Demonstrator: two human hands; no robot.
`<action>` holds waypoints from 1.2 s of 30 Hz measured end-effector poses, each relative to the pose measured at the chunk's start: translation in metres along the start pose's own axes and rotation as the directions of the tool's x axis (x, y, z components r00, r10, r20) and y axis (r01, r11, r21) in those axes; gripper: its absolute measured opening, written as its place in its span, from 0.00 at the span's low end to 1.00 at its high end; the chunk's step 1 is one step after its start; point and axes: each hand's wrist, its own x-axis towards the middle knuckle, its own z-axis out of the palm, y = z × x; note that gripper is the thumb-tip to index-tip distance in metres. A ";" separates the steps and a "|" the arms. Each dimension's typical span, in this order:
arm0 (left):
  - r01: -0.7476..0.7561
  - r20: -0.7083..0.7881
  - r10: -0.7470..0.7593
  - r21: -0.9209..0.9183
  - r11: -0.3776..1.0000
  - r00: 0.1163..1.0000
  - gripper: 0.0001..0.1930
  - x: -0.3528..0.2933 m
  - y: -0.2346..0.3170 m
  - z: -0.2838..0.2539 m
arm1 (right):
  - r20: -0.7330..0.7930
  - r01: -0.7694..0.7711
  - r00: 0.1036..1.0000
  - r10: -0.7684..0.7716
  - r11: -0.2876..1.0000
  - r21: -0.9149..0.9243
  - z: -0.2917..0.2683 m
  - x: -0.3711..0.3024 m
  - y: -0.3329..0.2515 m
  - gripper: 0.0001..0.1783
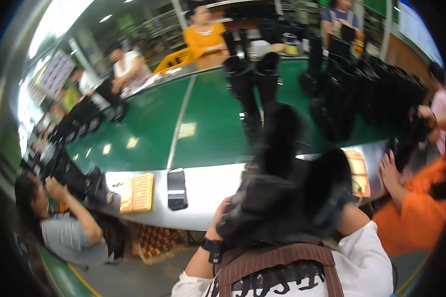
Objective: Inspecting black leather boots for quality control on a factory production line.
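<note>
A pair of black boots (267, 208) is held up close before my chest, blurred by motion; one rises upright and the other leans to the right. My left hand (220, 221) presses round the left side of the nearer boot, its fingertips partly hidden behind it; a dark band sits on that wrist. My right forearm (353, 222) goes in behind the boots on the right, and the boots cover my right hand. Just beyond stands another tall pair of black boots (267, 81) on the green table (208, 114).
A dark phone (177, 189) and a woven mat (137, 193) lie on the metal table edge to the left. Many black boots (334, 94) crowd the right side. A co-worker in orange (411, 213) sits close at right, another in grey (74, 237) at left.
</note>
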 end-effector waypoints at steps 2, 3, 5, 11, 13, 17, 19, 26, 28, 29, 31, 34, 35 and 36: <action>-0.059 0.123 0.011 0.395 0.917 0.992 0.21 0.005 0.007 -0.001 | -0.048 0.096 0.993 -0.108 0.976 -0.195 0.008 0.005 0.007 0.25; -0.173 0.220 0.047 0.600 0.781 0.974 0.21 0.008 0.012 -0.002 | -0.050 0.162 0.976 -0.210 0.866 -0.474 0.016 0.009 0.012 0.25; -0.309 0.342 0.101 0.634 0.709 0.934 0.22 0.015 0.019 -0.003 | 0.020 0.208 0.926 -0.376 0.467 -0.859 0.032 0.020 0.016 0.24; -0.414 -0.150 0.464 0.273 0.868 0.873 0.15 -0.005 0.043 -0.007 | 0.090 0.281 0.776 -0.624 0.214 -0.935 0.067 0.048 0.004 0.24; -0.471 0.174 0.449 0.500 0.727 0.877 0.16 -0.016 0.033 0.007 | -0.065 -0.113 0.923 -0.379 -0.105 -0.988 0.068 0.040 0.004 0.27; -0.328 0.239 0.450 0.936 0.130 0.860 0.28 -0.009 0.016 0.041 | 0.086 0.085 0.916 -0.391 -0.020 -0.996 0.063 0.029 0.012 0.28; -0.226 0.198 0.495 0.974 -0.004 0.846 0.33 -0.002 0.016 0.055 | 0.069 0.104 0.930 -0.361 0.078 -0.992 0.058 0.025 0.012 0.27; 0.037 0.000 0.448 0.996 -0.075 0.894 0.37 0.024 0.035 0.071 | 0.237 0.318 0.913 -0.332 0.214 -0.924 0.055 0.021 0.019 0.31; 0.028 -0.015 0.445 0.999 -0.023 0.895 0.33 0.027 0.039 0.066 | 0.268 0.349 0.908 -0.321 0.228 -0.909 0.051 0.023 0.020 0.30; 0.012 0.005 0.459 0.999 -0.034 0.888 0.31 0.027 0.039 0.063 | 0.246 0.327 0.919 -0.309 0.248 -0.912 0.046 0.025 0.017 0.30; -0.016 0.011 0.490 1.000 0.006 0.872 0.28 0.029 0.036 0.055 | 0.302 0.380 0.920 -0.248 0.389 -0.839 0.035 0.032 0.015 0.30; -0.007 -0.046 0.568 0.996 0.090 0.822 0.22 0.033 0.032 0.042 | 0.152 0.350 0.925 -0.348 0.625 -0.698 0.008 0.050 0.006 0.24; 0.052 -0.125 0.582 0.989 0.141 0.804 0.20 0.034 0.032 0.038 | 0.022 0.321 0.927 -0.375 0.759 -0.567 -0.002 0.056 0.004 0.21; 0.037 -0.126 0.597 0.986 0.159 0.792 0.19 0.036 0.038 0.033 | -0.071 0.314 0.907 -0.415 0.780 -0.542 -0.011 0.063 0.004 0.19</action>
